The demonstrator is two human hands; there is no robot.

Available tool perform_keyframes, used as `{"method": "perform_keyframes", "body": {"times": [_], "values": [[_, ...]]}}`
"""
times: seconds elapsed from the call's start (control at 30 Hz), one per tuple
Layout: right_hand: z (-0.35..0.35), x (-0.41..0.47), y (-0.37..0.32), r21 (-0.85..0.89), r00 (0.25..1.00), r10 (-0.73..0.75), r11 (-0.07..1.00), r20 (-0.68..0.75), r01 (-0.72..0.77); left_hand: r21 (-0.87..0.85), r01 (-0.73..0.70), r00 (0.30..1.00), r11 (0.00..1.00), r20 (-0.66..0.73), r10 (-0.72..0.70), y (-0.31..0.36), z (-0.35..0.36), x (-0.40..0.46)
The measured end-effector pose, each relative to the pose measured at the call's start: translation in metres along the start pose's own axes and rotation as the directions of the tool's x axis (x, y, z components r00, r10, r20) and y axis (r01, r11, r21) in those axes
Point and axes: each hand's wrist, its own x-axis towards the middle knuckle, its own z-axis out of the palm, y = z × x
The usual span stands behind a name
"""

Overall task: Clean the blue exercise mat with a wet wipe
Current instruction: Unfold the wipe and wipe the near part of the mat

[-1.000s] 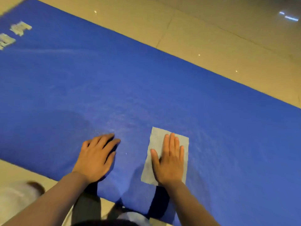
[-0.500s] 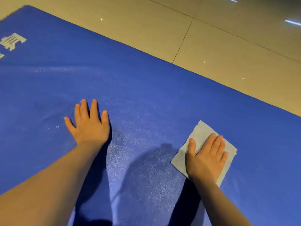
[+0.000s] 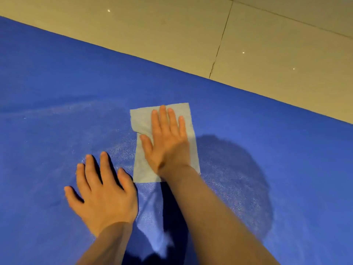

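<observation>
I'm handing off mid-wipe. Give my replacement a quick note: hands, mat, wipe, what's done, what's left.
Right hand: flat, fingers straight, pressing the wet wipe onto the blue mat.
Left hand: flat on the mat beside the wipe, bracing, holding nothing.
Wipe: spread open, one corner creased, mid-mat short of the far edge.
Done: damp sheen around both hands.
Left: the matte areas toward the far edge and sides look unwiped.
</observation>
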Motion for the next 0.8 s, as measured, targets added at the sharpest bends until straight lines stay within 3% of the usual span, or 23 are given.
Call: {"method": "perform_keyframes", "body": {"times": [0.1,0.17,0.23,0.3,0.4,0.5,0.53,0.7,0.8], "values": [[-0.006,0.004,0.01,0.087,0.967,-0.242,0.968,0.078,0.236,0.005,0.003,1.0,1.0,-0.021,-0.003,0.001,-0.001,-0.002],[-0.021,0.001,0.051,0.025,0.958,-0.24,0.971,0.154,0.239,-0.019,0.0,1.0,1.0,-0.029,-0.001,0.003,-0.001,-0.002],[-0.042,-0.007,0.107,-0.04,0.982,-0.023,0.999,0.186,0.031,-0.036,0.007,0.999,0.999,-0.044,-0.008,0.003,0.0,-0.001],[-0.065,-0.015,0.161,-0.109,0.941,0.272,0.961,0.2,-0.254,-0.023,0.008,0.999,1.0,-0.052,-0.009,0.001,0.003,-0.003],[-0.087,-0.01,0.197,-0.191,0.789,0.598,0.798,0.141,-0.571,0.012,-0.054,0.994,0.998,-0.094,0.055,-0.005,0.009,-0.006],[-0.073,0.025,0.164,-0.166,0.611,0.787,0.616,0.083,-0.77,0.014,-0.041,0.995,0.999,-0.095,0.042,-0.006,0.011,-0.005],[-0.062,0.04,0.145,-0.163,0.588,0.803,0.596,0.097,-0.786,-0.015,-0.017,0.997,1.0,-0.073,0.016,-0.005,0.01,-0.005],[-0.013,0.115,0.055,-0.211,0.781,0.571,0.821,0.253,-0.531,-0.039,-0.022,0.996,0.999,-0.087,0.019,-0.003,0.014,-0.005],[-0.002,0.132,0.02,-0.165,0.896,0.292,0.954,0.334,-0.249,0.007,-0.067,0.99,0.998,-0.127,0.068,-0.008,0.018,-0.007]]}}
